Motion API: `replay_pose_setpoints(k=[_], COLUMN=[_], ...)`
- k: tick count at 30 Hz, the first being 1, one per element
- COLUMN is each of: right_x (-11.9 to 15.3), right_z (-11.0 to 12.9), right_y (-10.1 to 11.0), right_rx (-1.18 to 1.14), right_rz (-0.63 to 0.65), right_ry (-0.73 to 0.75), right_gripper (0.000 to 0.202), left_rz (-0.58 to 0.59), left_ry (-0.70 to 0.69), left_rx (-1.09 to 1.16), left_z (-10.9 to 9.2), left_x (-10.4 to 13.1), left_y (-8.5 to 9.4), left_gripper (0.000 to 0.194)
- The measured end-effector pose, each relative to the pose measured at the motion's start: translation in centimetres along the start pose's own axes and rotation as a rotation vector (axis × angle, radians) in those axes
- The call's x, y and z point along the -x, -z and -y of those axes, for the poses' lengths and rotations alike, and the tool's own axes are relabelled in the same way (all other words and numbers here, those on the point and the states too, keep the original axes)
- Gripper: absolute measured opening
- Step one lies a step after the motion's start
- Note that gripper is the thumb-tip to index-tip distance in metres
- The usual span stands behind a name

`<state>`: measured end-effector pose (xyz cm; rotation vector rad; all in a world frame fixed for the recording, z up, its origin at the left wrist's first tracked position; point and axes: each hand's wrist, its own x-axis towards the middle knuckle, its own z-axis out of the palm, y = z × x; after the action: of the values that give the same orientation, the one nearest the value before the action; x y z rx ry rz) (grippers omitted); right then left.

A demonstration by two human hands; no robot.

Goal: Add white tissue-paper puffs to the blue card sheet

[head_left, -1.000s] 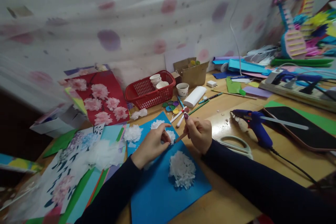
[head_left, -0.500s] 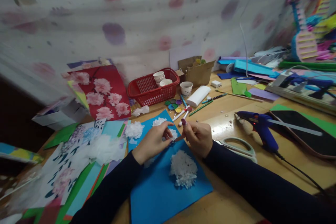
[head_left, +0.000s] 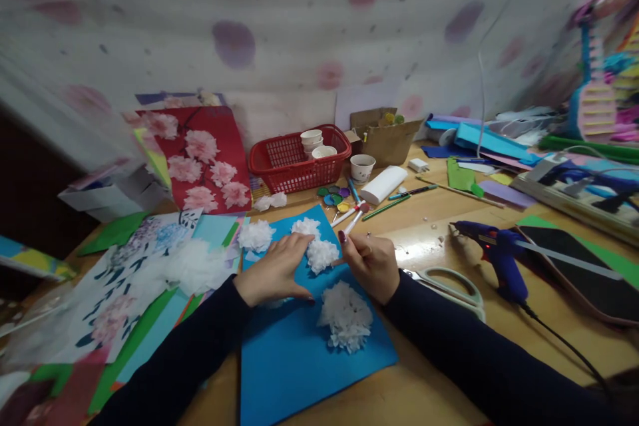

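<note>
A blue sheet (head_left: 294,366) lies on the table under several white ruffled paper flowers. My left hand (head_left: 277,267) rests over the sheet's left part, thumb and fingers apart, holding nothing. Just right of it sits a small white flower (head_left: 322,255). Beside that flower, my right hand (head_left: 372,263) pinches a thin brownish stick (head_left: 338,262) whose tip points left toward the petals. A larger white flower (head_left: 346,317) lies below, on the sheet's right side. Two more small flowers are near the top, one at the left corner (head_left: 255,235).
A blue glue gun (head_left: 499,253), a dark phone (head_left: 582,266) and pale-handled scissors (head_left: 452,289) lie to the right. Behind are a red basket (head_left: 299,166) with cups, a paper cup (head_left: 362,168) and pens. Patterned papers (head_left: 120,299) and a red flower picture (head_left: 207,163) are left.
My left hand has let go of the small flower and moved left and down, its fingers spreading. The small flower now shows whole. My right hand keeps the stick beside it. The view has shifted slightly.
</note>
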<state>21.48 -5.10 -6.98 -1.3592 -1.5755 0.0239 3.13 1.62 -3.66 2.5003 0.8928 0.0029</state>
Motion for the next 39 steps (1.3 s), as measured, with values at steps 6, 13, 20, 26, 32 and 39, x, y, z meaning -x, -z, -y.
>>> replay_pose_setpoints(k=[6,13,20,26,32,39], right_x=[-0.4,-1.3,-2.2,-2.4,-2.7,-3.0], right_z=[-0.4,0.2,0.2,-1.3,-1.4,-1.0], right_y=[-0.2,0.5,1.0,0.4,0.3,0.5], right_rx=[-0.165,-0.470,-0.705,-1.118,-1.321,-1.352], right_rz=[-0.151,-0.315,-0.255,-0.034,-0.064,-0.103], right_ry=[-0.236,-0.543,-0.734,-0.941,-1.188,-1.260], right_gripper=[0.050,0.054,0.053,0.049,0.036,0.032], left_rz=[0.007,0.039,-0.018,-0.103,-0.169,-0.093], left_ry=[-0.007,0.017,0.093,0.591,0.556,0.538], left_rx=[0.021,-0.035,0.037,-0.093,-0.130,-0.044], left_z=[0.4,0.1,3.2,7.9,11.4,13.3], left_x=[0.1,0.3,3.6,8.6,7.5,5.4], left_y=[0.1,0.2,6.9,11.9,10.5,8.3], left_gripper=[0.097,0.094,0.040,0.031,0.015,0.011])
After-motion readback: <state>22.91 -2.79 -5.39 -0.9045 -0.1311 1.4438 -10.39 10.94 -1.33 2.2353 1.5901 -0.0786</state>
